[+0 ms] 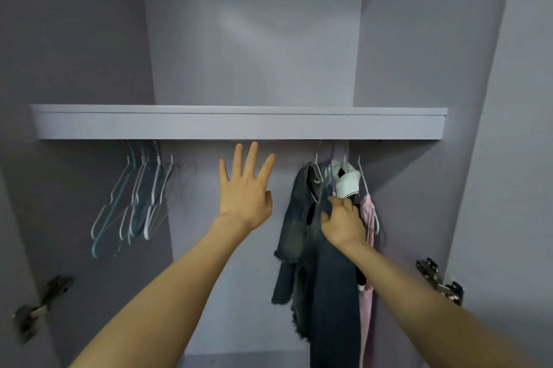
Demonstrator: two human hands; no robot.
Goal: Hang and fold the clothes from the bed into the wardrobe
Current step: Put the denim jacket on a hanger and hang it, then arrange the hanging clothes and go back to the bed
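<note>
Clothes (329,248) hang at the right end under the wardrobe shelf (239,125): a faded denim jacket (294,227), dark jeans (333,293), a white top (347,185) and a pink garment (367,278), packed together on hangers. Right hand (344,222) is in among them, fingers curled into the dark denim near its hanger. Left hand (245,188) is raised just below the shelf, fingers spread, gripping nothing. Off to the left, empty hangers (140,203) dangle in a bunch. Door hinges (440,281) sit at both sides.

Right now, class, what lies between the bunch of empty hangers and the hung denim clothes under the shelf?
In the head view, only the open left hand raised before the bare wardrobe back wall; nothing hangs there.
</note>
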